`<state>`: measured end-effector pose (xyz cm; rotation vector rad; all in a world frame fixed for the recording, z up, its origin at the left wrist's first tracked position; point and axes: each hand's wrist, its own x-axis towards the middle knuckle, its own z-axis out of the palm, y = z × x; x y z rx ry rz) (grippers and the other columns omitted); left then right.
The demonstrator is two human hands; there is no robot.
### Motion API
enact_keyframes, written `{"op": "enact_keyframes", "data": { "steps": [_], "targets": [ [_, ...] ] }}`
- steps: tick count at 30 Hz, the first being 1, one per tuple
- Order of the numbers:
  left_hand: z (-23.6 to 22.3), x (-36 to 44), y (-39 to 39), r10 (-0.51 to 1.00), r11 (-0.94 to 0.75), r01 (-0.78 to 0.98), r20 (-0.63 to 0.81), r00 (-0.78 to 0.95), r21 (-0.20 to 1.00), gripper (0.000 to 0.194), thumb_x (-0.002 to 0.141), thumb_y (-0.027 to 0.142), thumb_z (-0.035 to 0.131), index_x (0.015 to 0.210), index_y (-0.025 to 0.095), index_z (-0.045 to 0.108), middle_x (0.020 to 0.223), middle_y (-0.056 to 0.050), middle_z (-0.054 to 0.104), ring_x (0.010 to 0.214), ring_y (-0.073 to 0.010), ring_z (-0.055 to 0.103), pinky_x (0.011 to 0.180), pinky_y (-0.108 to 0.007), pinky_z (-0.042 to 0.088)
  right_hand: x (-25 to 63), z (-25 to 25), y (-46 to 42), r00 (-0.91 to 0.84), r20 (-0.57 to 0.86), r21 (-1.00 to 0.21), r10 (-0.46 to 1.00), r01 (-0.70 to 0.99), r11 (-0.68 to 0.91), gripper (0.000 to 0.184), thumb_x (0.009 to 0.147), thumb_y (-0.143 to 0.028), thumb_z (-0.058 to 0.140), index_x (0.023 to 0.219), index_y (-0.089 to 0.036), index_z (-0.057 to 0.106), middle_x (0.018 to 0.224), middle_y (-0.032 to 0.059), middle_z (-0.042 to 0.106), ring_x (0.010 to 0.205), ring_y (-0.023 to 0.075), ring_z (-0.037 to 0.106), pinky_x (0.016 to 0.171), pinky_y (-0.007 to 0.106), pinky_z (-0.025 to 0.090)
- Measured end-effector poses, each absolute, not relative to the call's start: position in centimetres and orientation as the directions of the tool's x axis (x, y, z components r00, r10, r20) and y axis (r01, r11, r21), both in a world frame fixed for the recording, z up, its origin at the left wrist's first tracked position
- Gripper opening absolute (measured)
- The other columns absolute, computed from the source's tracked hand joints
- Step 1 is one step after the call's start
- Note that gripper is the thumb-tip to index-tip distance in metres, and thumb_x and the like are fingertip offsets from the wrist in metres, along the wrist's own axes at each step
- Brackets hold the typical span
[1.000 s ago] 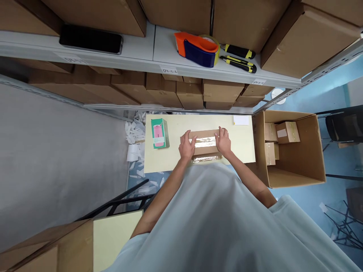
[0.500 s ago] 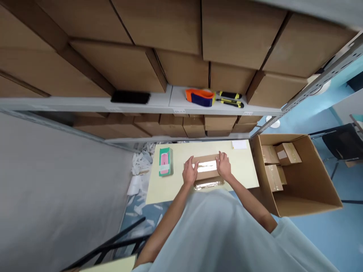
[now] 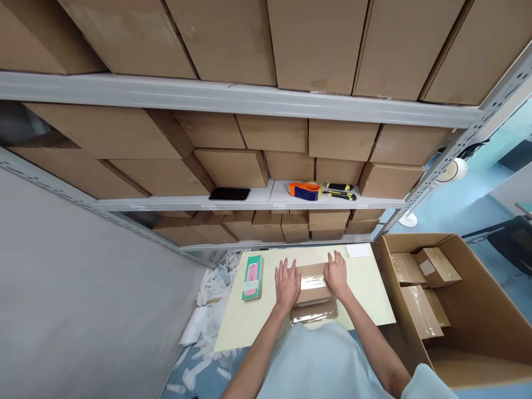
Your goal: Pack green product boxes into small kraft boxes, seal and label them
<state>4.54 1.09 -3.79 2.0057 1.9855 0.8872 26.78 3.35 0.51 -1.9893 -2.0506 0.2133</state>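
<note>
A small brown cardboard box [image 3: 315, 284] lies on the pale yellow table [image 3: 266, 324], a shiny strip of clear tape across its top. My left hand [image 3: 287, 284] is at the box's left end, its fingers stretched out and spread and the thumb side touching the box. Against the right end rests my right hand [image 3: 336, 275], fingers extended and slightly apart. A second taped cardboard box [image 3: 315, 314] lies on the near side of the first, partly covered. To the left of my left hand is a green box with a pink front [image 3: 252, 278].
A large open carton [image 3: 477, 354] with several small taped boxes stands right of the table. Shelves [image 3: 249, 102] full of cardboard boxes rise behind. One shelf holds a black phone [image 3: 229, 194], an orange-and-blue tape dispenser [image 3: 305, 191] and yellow-black cutters [image 3: 339, 192]. Paper scraps [image 3: 220, 282] lie left.
My view has tilted up, showing more shelving. Both hands stay at the box ends; the left hand's fingers have straightened and spread from their bent position over the edge.
</note>
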Motion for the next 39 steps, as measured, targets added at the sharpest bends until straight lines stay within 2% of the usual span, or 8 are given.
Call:
{"op": "enact_keyframes", "data": {
  "steps": [8, 12, 16, 24, 29, 31, 36, 39],
  "targets": [
    [11.0, 8.0, 15.1, 0.831, -0.323, 0.76, 0.553, -0.057, 0.564, 0.061, 0.115, 0.039, 0.037, 0.169, 0.012, 0.05, 0.178, -0.023, 0.048, 0.171, -0.0365, 0.04, 0.14, -0.063, 0.033, 23.8, 17.3, 19.2, -0.248, 0.537, -0.239, 0.806, 0.872, 0.427, 0.056, 0.113, -0.029, 0.041, 0.163, -0.005, 0.054, 0.158, 0.0289, 0.063, 0.149, 0.0388, 0.056, 0.128, 0.058, 0.043],
    [16.6, 8.2, 20.2, 0.797, -0.343, 0.74, 0.596, -0.097, 0.579, 0.061, 0.112, 0.032, 0.038, 0.168, 0.01, 0.05, 0.176, -0.023, 0.05, 0.169, -0.0351, 0.042, 0.14, -0.059, 0.036, 21.1, 22.5, 24.8, -0.297, 0.373, -0.132, 0.879, 0.921, 0.367, 0.051, 0.112, -0.027, 0.042, 0.154, -0.002, 0.057, 0.151, 0.03, 0.065, 0.14, 0.0383, 0.058, 0.126, 0.052, 0.042],
    [17.4, 7.9, 21.6, 0.805, -0.325, 0.738, 0.582, -0.111, 0.591, 0.06, 0.109, 0.028, 0.039, 0.164, 0.009, 0.053, 0.172, -0.024, 0.055, 0.166, -0.0357, 0.048, 0.138, -0.061, 0.039, 19.4, 23.1, 27.5, -0.267, 0.152, -0.071, 0.952, 0.958, 0.279, 0.045, 0.111, -0.022, 0.046, 0.146, 0.001, 0.062, 0.147, 0.0322, 0.068, 0.139, 0.038, 0.061, 0.123, 0.047, 0.043],
    [15.0, 7.7, 20.1, 0.855, -0.274, 0.704, 0.501, -0.134, 0.656, 0.055, 0.108, 0.029, 0.043, 0.156, 0.008, 0.061, 0.167, -0.025, 0.06, 0.163, -0.0388, 0.051, 0.138, -0.062, 0.039, 19.6, 21.7, 29.2, -0.289, 0.043, -0.079, 0.956, 0.953, 0.291, 0.045, 0.111, -0.019, 0.054, 0.151, 0.003, 0.058, 0.146, 0.0316, 0.071, 0.137, 0.0317, 0.066, 0.12, 0.04, 0.044],
    [14.5, 8.0, 17.5, 0.86, -0.275, 0.596, 0.47, -0.198, 0.755, 0.046, 0.106, 0.027, 0.049, 0.147, 0.014, 0.067, 0.153, -0.023, 0.071, 0.15, -0.0371, 0.063, 0.13, -0.061, 0.049, 20.4, 22.3, 27.9, -0.341, 0.067, -0.111, 0.938, 0.932, 0.346, 0.045, 0.113, -0.02, 0.053, 0.153, 0.001, 0.055, 0.143, 0.0304, 0.072, 0.132, 0.031, 0.067, 0.117, 0.04, 0.047],
    [13.8, 7.7, 14.9, 0.859, -0.265, 0.53, 0.446, -0.249, 0.806, 0.041, 0.108, 0.03, 0.051, 0.142, 0.018, 0.069, 0.145, -0.02, 0.075, 0.14, -0.034, 0.07, 0.124, -0.057, 0.056, 20.9, 20.9, 25.7, -0.371, 0.125, -0.216, 0.92, 0.895, 0.39, 0.043, 0.114, -0.026, 0.05, 0.149, -0.003, 0.056, 0.142, 0.0285, 0.072, 0.128, 0.032, 0.068, 0.114, 0.042, 0.05],
    [11.0, 7.6, 5.3, 0.89, -0.223, 0.283, 0.313, -0.332, 0.933, 0.028, 0.109, 0.042, 0.06, 0.123, 0.02, 0.072, 0.121, -0.013, 0.079, 0.105, -0.0235, 0.08, 0.097, -0.041, 0.069, 23.0, 12.7, 14.5, -0.351, 0.202, -0.825, 0.914, 0.442, 0.352, 0.043, 0.11, -0.057, 0.057, 0.129, -0.019, 0.061, 0.114, 0.0112, 0.075, 0.101, 0.026, 0.07, 0.094, 0.039, 0.059],
    [9.6, 7.9, 0.1, 0.924, -0.159, 0.217, 0.223, -0.31, 0.963, 0.025, 0.106, 0.044, 0.068, 0.112, 0.021, 0.072, 0.108, -0.009, 0.079, 0.096, -0.0211, 0.08, 0.09, -0.036, 0.069, 24.3, 8.9, 6.7, -0.314, 0.119, -0.948, 0.942, 0.247, 0.202, 0.054, 0.104, -0.071, 0.063, 0.122, -0.02, 0.062, 0.114, 0.0097, 0.074, 0.104, 0.0246, 0.07, 0.099, 0.038, 0.059]
  ]
}}
